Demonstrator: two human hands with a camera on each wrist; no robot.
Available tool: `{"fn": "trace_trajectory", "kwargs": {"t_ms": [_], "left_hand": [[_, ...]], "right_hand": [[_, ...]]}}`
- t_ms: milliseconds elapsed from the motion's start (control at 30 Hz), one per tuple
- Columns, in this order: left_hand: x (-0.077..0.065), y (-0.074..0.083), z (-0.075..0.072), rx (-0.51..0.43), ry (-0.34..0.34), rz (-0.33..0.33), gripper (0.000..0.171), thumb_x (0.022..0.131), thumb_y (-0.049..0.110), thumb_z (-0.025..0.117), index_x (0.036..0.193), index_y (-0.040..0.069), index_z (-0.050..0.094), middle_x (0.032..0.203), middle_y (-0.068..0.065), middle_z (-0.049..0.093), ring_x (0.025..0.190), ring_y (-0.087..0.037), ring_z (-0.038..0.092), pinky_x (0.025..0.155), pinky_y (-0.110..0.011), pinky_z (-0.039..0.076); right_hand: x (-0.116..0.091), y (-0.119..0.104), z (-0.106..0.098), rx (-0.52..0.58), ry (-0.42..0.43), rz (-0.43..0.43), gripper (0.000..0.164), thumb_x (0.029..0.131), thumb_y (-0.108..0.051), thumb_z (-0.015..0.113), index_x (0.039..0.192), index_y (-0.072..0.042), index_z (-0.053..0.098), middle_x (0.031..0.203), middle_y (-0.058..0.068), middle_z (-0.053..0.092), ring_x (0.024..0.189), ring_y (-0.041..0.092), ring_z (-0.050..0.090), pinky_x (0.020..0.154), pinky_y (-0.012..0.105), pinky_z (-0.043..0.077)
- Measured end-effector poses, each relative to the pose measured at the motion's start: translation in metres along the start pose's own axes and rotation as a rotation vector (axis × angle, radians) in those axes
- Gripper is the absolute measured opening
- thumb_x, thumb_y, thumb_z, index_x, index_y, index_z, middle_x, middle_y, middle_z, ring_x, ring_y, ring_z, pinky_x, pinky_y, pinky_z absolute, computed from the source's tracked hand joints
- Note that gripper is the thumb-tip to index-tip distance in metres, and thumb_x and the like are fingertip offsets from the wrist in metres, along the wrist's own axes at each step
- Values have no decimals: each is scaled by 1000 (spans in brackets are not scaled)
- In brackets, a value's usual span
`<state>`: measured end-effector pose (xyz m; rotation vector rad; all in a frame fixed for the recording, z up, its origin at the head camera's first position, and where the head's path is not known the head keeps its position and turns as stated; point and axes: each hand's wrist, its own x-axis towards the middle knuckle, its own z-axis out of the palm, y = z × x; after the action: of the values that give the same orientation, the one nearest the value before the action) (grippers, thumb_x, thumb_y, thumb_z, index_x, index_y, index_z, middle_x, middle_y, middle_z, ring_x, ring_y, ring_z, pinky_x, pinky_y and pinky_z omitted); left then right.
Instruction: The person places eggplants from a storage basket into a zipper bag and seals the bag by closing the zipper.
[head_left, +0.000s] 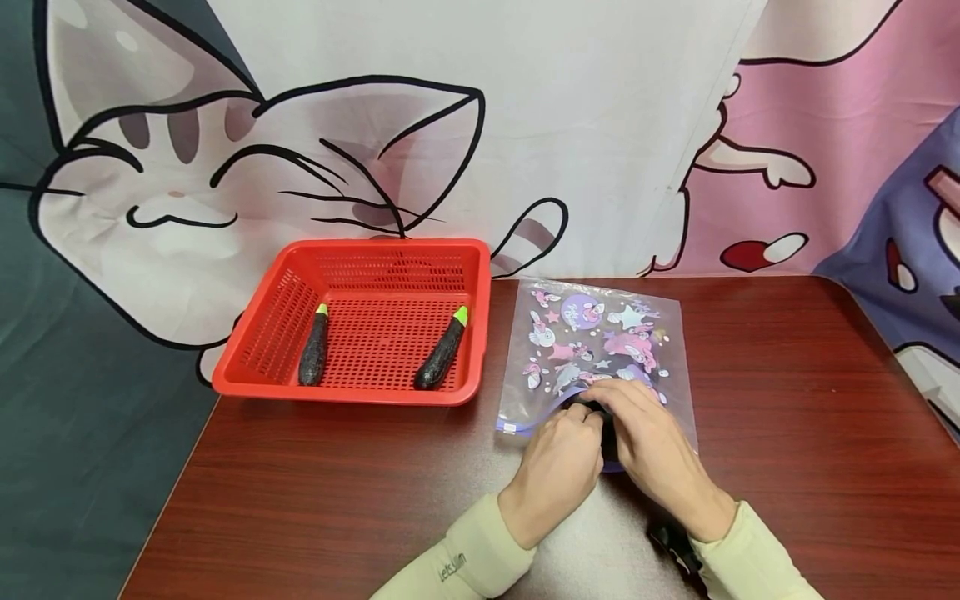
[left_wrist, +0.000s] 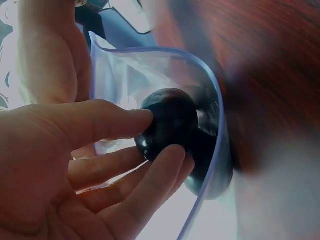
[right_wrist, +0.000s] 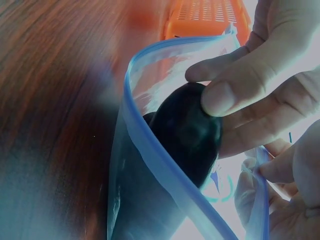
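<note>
A clear zip bag with cartoon prints and a purple-blue zip edge lies on the table, its mouth spread toward me. My left hand reaches into the mouth and grips the rounded end of a dark zucchini between thumb and fingers. Beside it inside the bag is another dark, smooth shape, partly hidden behind it. My right hand is at the bag's right side; in the right wrist view its fingers pinch the zip edge. Most of the held zucchini is hidden by the hands in the head view.
Left of the bag stands a red plastic basket with two dark zucchini, one at its left and one at its right, both with bright green ends. Behind the brown table hangs a cartoon-printed cloth.
</note>
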<state>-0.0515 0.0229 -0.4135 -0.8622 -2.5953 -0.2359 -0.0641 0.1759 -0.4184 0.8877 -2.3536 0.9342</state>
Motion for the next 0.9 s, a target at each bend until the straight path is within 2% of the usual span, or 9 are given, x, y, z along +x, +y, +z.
{"fn": "trace_trajectory", "kwargs": {"t_ms": [367,633,900], "left_hand": [[1,-1,7,-36,-45,-53,14,78,14,77,87,7,70,79,-1,65,65,-14,65,54,-23,51],[1,-1,12,-32,-25,-90,6,78,11,74,81,8,70,73,-1,62,59,-14,63,49,-24,49],[1,1,14,-19,-34,-138,9,78,14,77,80,9,71,72,-1,62,58,-15,63,49,-25,49]], "right_hand": [[1,-1,0,2,16,-17,42,107,-13,27,114,-1,67,114,9,66,105,23,60,100,22,34],[1,-2,1,8,30,-33,41,107,-13,28,113,0,67,113,9,66,104,22,60,100,22,34],[1,-2,0,4,35,-40,41,107,-11,28,113,0,67,113,10,66,104,23,59,99,22,34]]}}
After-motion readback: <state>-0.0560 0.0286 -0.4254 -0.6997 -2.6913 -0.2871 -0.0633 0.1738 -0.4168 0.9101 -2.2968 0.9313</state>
